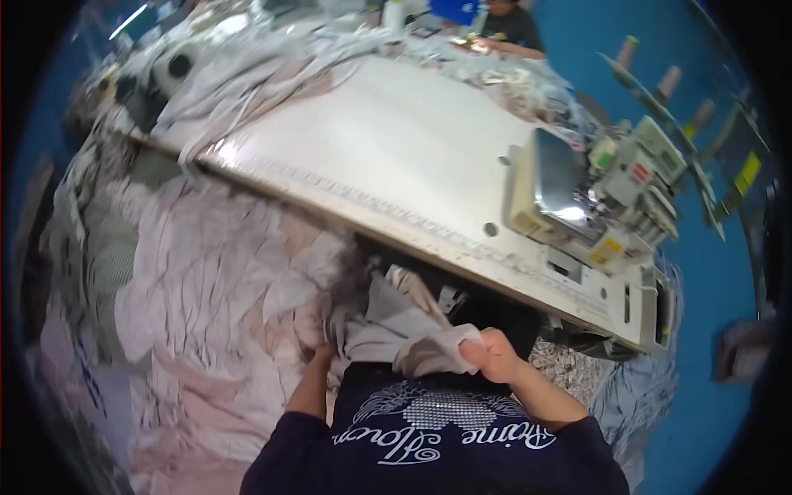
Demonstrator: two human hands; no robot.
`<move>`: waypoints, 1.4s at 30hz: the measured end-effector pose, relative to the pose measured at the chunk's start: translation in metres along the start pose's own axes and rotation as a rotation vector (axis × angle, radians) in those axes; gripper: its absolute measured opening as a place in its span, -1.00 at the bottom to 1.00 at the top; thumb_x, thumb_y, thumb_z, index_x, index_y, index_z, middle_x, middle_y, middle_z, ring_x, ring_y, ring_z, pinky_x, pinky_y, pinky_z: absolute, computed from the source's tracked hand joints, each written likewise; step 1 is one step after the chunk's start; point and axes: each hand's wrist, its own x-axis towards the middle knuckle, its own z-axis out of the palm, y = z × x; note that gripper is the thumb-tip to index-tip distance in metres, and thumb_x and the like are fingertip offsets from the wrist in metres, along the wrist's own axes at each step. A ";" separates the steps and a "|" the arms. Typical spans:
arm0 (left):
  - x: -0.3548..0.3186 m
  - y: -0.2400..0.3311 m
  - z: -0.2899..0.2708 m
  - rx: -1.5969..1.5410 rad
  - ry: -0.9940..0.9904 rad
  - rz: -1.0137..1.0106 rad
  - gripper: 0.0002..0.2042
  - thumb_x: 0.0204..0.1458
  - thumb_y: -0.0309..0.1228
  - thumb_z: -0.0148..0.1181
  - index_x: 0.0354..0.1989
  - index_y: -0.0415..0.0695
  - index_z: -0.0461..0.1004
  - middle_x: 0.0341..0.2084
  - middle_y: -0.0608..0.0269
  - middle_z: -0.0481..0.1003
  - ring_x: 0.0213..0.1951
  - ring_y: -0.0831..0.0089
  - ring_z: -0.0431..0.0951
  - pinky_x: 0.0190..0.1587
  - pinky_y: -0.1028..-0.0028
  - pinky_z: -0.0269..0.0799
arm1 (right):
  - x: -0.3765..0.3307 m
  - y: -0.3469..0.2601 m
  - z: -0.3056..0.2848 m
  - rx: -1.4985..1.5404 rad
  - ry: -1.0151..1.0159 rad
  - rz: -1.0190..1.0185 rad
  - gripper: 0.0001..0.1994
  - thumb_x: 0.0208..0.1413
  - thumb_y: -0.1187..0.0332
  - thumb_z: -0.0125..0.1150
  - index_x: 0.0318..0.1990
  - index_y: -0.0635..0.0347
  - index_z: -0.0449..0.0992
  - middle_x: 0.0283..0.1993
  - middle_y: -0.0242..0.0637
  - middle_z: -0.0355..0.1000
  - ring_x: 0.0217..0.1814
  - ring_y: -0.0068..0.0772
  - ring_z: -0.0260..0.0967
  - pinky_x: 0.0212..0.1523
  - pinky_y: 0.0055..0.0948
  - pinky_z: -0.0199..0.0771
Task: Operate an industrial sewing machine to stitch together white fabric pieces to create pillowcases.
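A light grey piece of fabric (388, 322) hangs over my lap, below the table's near edge. My right hand (495, 355) is closed on its right end, the cloth bunched at the thumb and fingers. My left hand (324, 353) reaches in at the fabric's left side, beside the heap. Its fingers are hidden by cloth and blur, so whether it grips anything does not show. A beige-and-pink cloth strip (417, 290) lies just beyond the grey fabric, under the table edge.
A big heap of pale pink and grey garments (214, 305) fills the left side. Ahead slants a white sewing table (363, 140) with a sewing machine (610, 190) at its right. More cloth (256, 82) covers the table's far left. Another person (511, 29) sits beyond.
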 end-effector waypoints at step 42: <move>-0.425 0.353 -0.084 0.216 -0.055 1.446 -0.72 0.12 -0.24 0.01 -0.37 -0.26 0.44 -0.57 0.22 0.40 -0.48 0.49 0.35 -0.40 0.49 0.28 | 0.118 -0.034 0.019 0.083 -0.333 -0.262 0.06 -0.38 -0.04 0.45 0.29 0.20 -0.02 0.32 -0.19 0.01 0.33 -0.29 0.00 0.25 -0.33 0.06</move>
